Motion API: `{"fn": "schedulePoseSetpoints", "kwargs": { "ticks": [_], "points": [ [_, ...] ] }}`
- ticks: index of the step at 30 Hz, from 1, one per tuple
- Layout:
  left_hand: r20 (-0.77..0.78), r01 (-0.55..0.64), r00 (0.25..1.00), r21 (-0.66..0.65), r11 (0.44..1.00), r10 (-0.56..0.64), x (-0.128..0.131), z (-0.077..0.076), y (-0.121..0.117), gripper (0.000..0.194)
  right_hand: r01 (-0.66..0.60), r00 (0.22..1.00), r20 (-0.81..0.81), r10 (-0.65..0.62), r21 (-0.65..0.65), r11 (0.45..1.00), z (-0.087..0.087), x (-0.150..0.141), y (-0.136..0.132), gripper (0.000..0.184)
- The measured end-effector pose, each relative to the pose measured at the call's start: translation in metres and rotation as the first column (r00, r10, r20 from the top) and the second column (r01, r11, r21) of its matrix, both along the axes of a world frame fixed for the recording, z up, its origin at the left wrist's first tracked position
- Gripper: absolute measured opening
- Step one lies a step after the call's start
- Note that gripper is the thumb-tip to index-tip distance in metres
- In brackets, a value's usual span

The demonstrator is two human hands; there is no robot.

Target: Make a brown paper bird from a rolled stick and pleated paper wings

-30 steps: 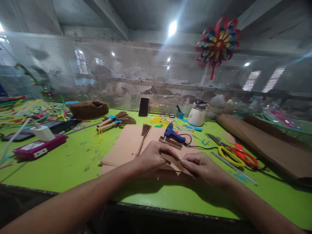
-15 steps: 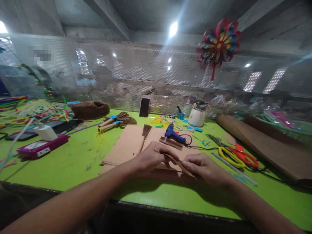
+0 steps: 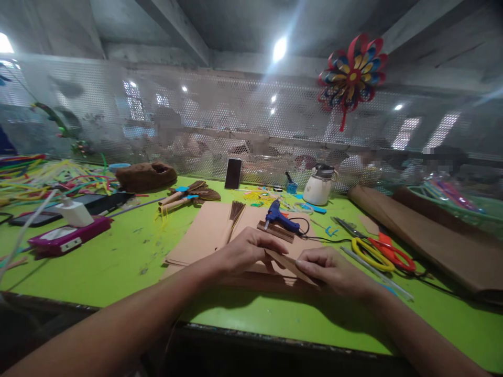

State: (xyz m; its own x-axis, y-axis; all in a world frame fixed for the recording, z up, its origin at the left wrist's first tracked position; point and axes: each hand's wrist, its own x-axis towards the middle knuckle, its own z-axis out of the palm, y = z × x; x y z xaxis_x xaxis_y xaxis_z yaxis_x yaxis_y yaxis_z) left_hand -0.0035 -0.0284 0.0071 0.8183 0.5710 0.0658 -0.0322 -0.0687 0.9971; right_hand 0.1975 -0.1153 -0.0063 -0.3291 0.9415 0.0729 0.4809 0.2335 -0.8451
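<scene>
A thin brown paper strip (image 3: 290,263) slants between my two hands above a stack of tan paper sheets (image 3: 196,230). My left hand (image 3: 245,251) holds the strip's upper left end, its index finger stretched along the top. My right hand (image 3: 328,266) pinches the lower right part between thumb and bent fingers. Just beyond the hands, a blue hot glue gun (image 3: 281,217) rests across dark brown pleated strips (image 3: 275,231). Left of it lies a rolled paper handle with a fringed brown end (image 3: 231,222).
Scissors with yellow and orange handles (image 3: 373,251) lie right, beside a clear glue stick (image 3: 379,275) and folded brown paper (image 3: 424,235). A purple power strip (image 3: 70,235) is left. Behind stand a phone (image 3: 233,174), a white jug (image 3: 318,184) and finished brown pieces (image 3: 192,193).
My left fingers have loosened and straightened a little, so more of the strip shows between the hands. The right hand keeps its pinch, shifted barely. The things on the table have stayed put.
</scene>
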Motion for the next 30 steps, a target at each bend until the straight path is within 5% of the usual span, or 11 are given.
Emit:
{"fn": "schedulePoseSetpoints", "kwargs": {
  "ticks": [7,19,30],
  "points": [
    [0.008,0.101,0.995,0.016,0.995,-0.101,-0.003,0.003,0.000,0.027,-0.007,1.000,0.005,0.007,-0.004,1.000,0.001,0.002,0.000,0.041],
    [0.064,0.111,0.992,0.003,0.994,-0.111,-0.005,0.002,-0.002,0.028,-0.006,1.000,-0.003,0.005,-0.047,0.999,0.004,0.008,0.000,0.044],
    [-0.083,0.207,0.976,0.090,0.974,-0.199,-0.015,0.017,-0.004,0.053,0.005,0.999,0.037,-0.003,-0.049,0.999,0.008,0.010,-0.002,0.045]
  ]
}}
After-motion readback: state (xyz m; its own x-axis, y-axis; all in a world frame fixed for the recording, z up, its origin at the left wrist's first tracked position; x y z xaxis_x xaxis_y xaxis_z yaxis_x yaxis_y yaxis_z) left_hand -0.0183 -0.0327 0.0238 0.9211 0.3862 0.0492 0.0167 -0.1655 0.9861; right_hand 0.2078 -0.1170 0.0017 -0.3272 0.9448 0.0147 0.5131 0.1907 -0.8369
